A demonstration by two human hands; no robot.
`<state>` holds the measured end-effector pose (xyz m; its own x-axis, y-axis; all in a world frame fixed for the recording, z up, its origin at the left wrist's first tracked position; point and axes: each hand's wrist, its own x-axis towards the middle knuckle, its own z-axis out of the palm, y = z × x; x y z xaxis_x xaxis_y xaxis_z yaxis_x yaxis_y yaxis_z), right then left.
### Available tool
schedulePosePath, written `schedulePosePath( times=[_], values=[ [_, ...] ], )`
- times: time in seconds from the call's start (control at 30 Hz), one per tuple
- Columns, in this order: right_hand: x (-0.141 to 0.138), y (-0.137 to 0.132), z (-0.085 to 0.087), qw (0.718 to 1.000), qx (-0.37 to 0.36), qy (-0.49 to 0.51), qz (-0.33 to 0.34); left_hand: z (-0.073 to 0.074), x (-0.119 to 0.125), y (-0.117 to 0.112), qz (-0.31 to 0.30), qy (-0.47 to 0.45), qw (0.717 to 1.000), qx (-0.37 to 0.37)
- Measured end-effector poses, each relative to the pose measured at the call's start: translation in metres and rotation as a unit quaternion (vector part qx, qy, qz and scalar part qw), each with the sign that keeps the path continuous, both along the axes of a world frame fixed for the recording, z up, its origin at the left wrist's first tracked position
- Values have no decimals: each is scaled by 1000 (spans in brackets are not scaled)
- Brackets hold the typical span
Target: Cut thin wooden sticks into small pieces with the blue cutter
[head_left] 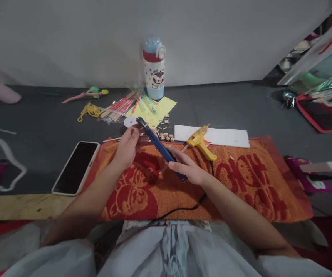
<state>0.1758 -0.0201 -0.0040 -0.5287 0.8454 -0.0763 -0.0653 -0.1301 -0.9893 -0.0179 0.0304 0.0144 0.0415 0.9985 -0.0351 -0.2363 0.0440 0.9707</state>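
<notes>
My right hand (pixel 187 167) grips the handle of a dark blue cutter (pixel 157 144) that slants up to the left over the orange towel (pixel 241 184). My left hand (pixel 127 148) is closed near the cutter's tip, its fingers pinching something small and thin, perhaps a wooden stick (pixel 112 139) that pokes out to the left. Small cut wooden pieces (pixel 164 135) lie just beyond the cutter's tip. A yellow glue gun (pixel 200 141) rests on the towel to the right of my right hand, its black cord (pixel 183 207) trailing toward me.
A phone (pixel 76 167) lies face up left of the towel. Behind are a white strip (pixel 220 136), yellow paper (pixel 160 107), a white disc (pixel 130 122), packets of sticks (pixel 119 107), yellow cord (pixel 89 110) and a water bottle (pixel 153 69). A wooden board (pixel 18 206) lies front left; a red tray (pixel 322 115) stands far right.
</notes>
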Motion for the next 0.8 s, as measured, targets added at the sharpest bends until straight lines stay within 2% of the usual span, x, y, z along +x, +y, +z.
schedulePosePath(
  times=[0.37,0.63,0.8],
  values=[
    [4,2,5,998,43,-35,38,-3,-3,-3,-48,-2,998,44],
    [5,2,10,995,64,-19,75,-2,-2,0,-13,24,998,60],
    [7,2,5,994,84,-42,46,-4,-7,2,7,59,996,67]
  ],
)
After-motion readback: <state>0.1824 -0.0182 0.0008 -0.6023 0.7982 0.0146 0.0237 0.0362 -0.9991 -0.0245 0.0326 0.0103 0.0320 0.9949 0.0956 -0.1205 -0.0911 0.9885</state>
